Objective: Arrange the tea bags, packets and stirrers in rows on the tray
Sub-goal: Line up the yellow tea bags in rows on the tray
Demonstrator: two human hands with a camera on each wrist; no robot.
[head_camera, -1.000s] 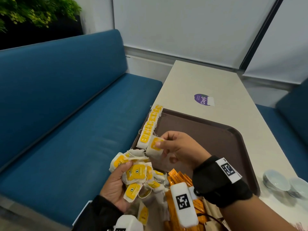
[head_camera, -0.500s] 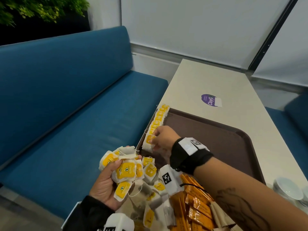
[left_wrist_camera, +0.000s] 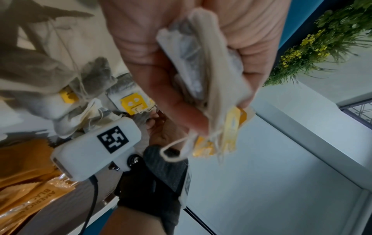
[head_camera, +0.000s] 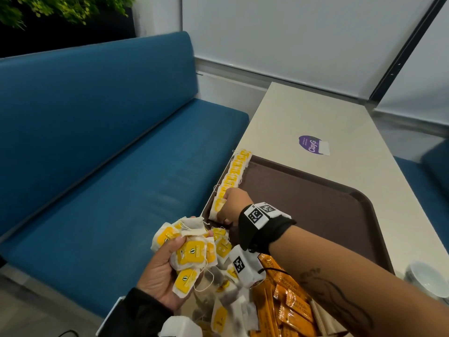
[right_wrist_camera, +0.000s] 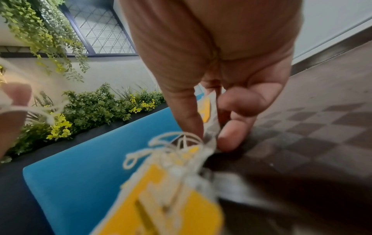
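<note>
A brown tray (head_camera: 315,203) lies on the beige table. Along its left edge runs a row of yellow-tagged tea bags (head_camera: 234,173). My right hand (head_camera: 233,205) pinches one tea bag (head_camera: 217,208) at the near end of that row; in the right wrist view thumb and fingers (right_wrist_camera: 231,133) pinch that tea bag (right_wrist_camera: 207,111) against the tray floor. Left of the tray's near corner, my left hand (head_camera: 165,268) grips a bunch of tea bags (head_camera: 192,251), seen edge-on in the left wrist view (left_wrist_camera: 201,66). Loose tea bags (head_camera: 226,310) and orange packets (head_camera: 289,305) lie below.
A blue bench seat (head_camera: 109,203) runs along the table's left side. A purple sticker (head_camera: 313,144) sits on the table beyond the tray. White bowls (head_camera: 427,280) stand at the right edge. Most of the tray floor is bare.
My right hand has carried one tea bag from above the bunch forward and down to the near end of the row on the tray. The left hand keeps its bunch.
</note>
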